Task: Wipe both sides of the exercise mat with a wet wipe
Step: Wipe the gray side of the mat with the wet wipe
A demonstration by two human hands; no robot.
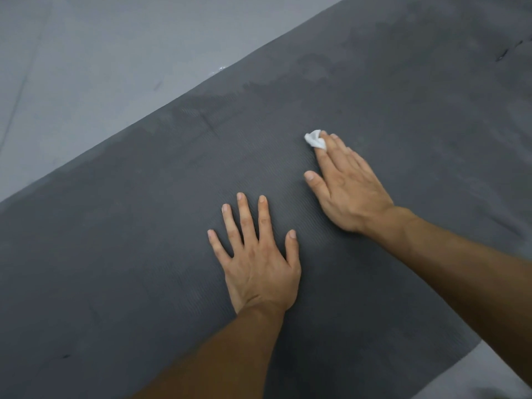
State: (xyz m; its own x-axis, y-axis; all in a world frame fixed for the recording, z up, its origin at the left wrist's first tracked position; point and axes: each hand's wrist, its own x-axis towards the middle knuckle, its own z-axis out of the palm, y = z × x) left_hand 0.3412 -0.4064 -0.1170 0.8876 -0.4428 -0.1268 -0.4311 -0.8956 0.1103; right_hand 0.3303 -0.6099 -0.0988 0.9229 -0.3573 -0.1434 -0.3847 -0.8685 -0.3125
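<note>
Grey floor [86, 67] carries dark grey ribbed foam exercise mat [115, 254]. Left hand [256, 254] presses it, fingers spread. Right hand [348, 191], fingers straight, pins crumpled white wet wipe [315, 139] mid-mat. Recommend overlapping strokes, steady pressure.

Dark grey ribbed exercise mat [144, 240] flat on floor, small crumpled white wet wipe [314, 139] lying on it

Matt dark-grey exercise mat [144, 240] with fine ribbed texture, crumpled white cloth-like wet wipe [314, 139], smooth grey floor [86, 67]
</note>
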